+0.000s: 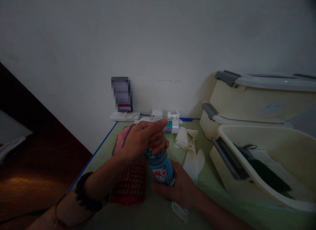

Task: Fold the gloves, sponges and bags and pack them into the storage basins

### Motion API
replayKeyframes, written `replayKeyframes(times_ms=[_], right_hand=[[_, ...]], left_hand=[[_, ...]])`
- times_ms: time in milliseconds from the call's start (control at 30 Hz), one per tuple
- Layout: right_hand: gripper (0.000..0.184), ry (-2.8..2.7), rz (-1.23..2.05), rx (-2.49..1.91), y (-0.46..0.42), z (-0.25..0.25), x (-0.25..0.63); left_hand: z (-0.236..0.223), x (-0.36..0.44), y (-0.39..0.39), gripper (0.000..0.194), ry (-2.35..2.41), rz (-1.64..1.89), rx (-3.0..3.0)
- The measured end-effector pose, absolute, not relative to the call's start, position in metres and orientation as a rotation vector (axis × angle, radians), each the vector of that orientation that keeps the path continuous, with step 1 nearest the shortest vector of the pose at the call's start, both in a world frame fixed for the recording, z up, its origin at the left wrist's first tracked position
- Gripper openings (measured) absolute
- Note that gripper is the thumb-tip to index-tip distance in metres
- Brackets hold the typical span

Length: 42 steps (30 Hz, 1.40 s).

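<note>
A blue-labelled plastic bottle [162,170] is held tilted between my two hands, above the green tabletop [158,213]. Around its lower part my right hand [181,187] is wrapped. The fingers of my left hand [148,136] close over the bottle's top, so the cap is hidden. Behind and below my left forearm lies a red patterned cloth bundle [129,184] with a pink part at its far end. White crumpled gloves [186,139] lie just beyond the bottle to the right.
Lying bottles, one a white pump bottle [164,114], are at the back near the wall. A blurred-out phone [123,94] stands on a white power strip [125,116]. Cream storage bins [256,104] stack at right; an open bin [219,164] holds dark green and white items.
</note>
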State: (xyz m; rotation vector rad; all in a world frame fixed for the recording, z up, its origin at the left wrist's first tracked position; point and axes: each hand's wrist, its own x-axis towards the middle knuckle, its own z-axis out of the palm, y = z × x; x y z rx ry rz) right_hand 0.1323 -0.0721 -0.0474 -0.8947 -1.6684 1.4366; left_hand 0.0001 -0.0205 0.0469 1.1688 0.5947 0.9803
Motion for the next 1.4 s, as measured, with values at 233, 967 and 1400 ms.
replayKeyframes(times_ms=[233, 967, 1400], right_hand=[[0.030, -1.572, 1.201, -1.236, -0.082, -0.047, 0.122], [0.030, -1.673, 1.485, -0.840, -0.074, -0.050, 0.135], [0.026, -1.714, 1.516, -0.874, -0.073, -0.046, 0.139]], left_hand=[[0.049, 0.011, -0.029, 0.050, 0.694, 1.144, 1.210], [0.044, -0.005, -0.016, 0.057, 0.464, 0.799, 1.167], [0.046, -0.005, -0.018, 0.056, 0.572, 0.791, 1.249]])
